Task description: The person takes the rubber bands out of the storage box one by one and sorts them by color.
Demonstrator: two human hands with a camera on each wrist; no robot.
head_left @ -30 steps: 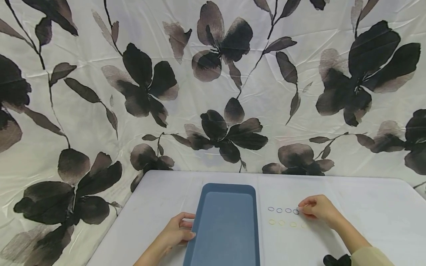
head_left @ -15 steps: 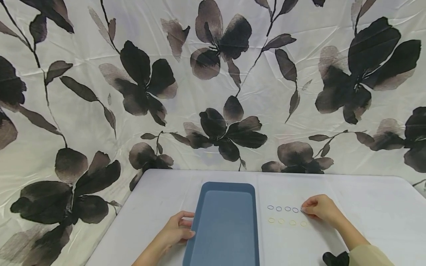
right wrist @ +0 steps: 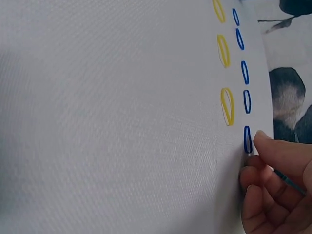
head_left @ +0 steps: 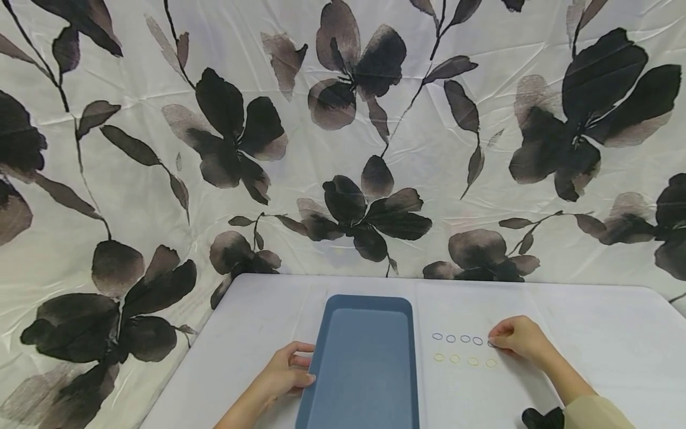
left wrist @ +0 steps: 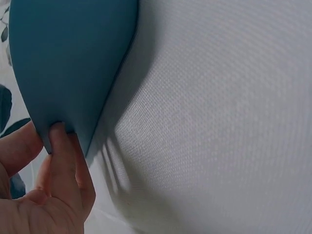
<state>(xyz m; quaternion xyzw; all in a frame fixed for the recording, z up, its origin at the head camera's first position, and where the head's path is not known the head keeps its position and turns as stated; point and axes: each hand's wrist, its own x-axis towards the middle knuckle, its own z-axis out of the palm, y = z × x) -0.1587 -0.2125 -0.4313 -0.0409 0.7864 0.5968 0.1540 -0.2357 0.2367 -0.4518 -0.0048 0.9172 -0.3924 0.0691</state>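
Observation:
On the white table, my left hand [head_left: 283, 372] grips the left edge of a blue rectangular tray [head_left: 306, 396]. In the left wrist view the thumb is on one side of the tray [left wrist: 73, 58] and fingers are on the other. To the right of the tray, my right hand [head_left: 518, 338] pinches a thin blue rubber band [right wrist: 247, 140] at the right end of a row of blue bands [head_left: 465, 339]. That band lies at the thumb and forefinger tips, partly covered in the head view. A row of yellow rubber bands [head_left: 454, 358] lies nearer to me.
The white tabletop [head_left: 600, 333] reaches back to a hanging cloth [head_left: 300, 143] with dark flowers. A black object [head_left: 542, 418] sits by the right sleeve [head_left: 597, 412] at the bottom edge.
My right hand has shifted slightly right, away from the previous blue band, and another blue band now shows at its fingertips. The rightmost yellow band is uncovered. The left hand stays on the tray.

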